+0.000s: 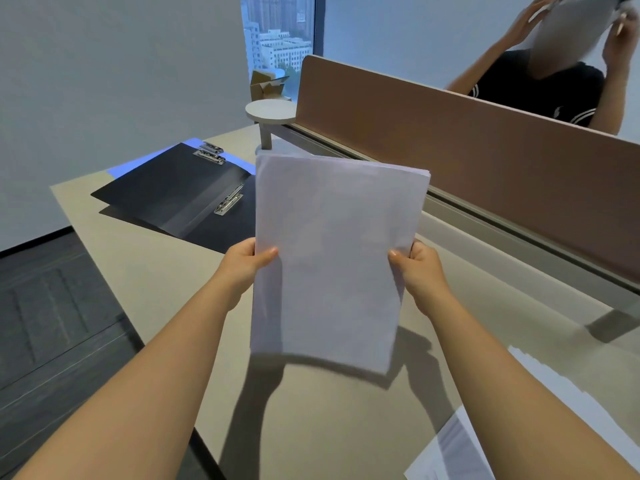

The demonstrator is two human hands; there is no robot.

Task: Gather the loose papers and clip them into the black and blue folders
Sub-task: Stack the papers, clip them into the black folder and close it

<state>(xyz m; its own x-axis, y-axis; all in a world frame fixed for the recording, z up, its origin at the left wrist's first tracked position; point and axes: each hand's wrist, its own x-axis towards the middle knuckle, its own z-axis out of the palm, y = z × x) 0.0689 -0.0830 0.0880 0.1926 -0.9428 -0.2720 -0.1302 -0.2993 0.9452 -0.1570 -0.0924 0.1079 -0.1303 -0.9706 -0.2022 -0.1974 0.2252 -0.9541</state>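
I hold a stack of white papers (332,258) upright above the desk, its lower edge lifted off the surface. My left hand (246,265) grips the stack's left edge and my right hand (420,271) grips its right edge, thumbs in front. Behind and to the left, a black folder (173,192) lies open on the desk with metal clips showing. A blue folder (138,162) lies under it, only its far edge visible. More loose papers (460,448) lie at the desk's near right.
The beige desk (145,258) ends at the left, with dark floor beyond. A brown divider panel (485,161) runs along the back right, and a person sits behind it. A small round white stand (270,112) and a cardboard box (266,84) are at the far end.
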